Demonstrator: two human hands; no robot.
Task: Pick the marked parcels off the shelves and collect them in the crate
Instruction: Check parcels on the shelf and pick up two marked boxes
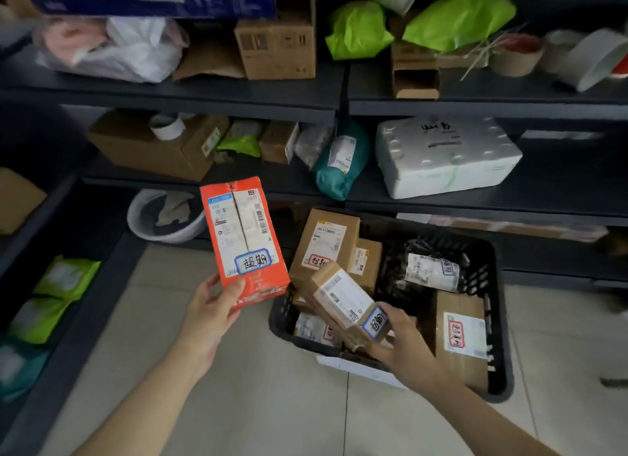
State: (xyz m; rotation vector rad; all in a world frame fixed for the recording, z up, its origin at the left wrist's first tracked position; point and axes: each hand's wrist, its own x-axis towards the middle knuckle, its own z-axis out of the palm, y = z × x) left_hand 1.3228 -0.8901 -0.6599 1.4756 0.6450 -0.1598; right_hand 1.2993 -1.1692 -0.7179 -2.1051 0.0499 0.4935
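- Parcels in both my hands carry blue-edged handwritten labels.
- My left hand (210, 306) grips the red parcel (243, 241) by its lower corner, thumb in front, holding it upright at frame centre, left of the crate (503, 336).
- My right hand (404, 340) grips the labelled end of the brown parcel (346, 302), tilted over the crate's near left corner.
- I judge it best to lay the brown parcel flat in a gap, label up, then carry the red one across the rim.
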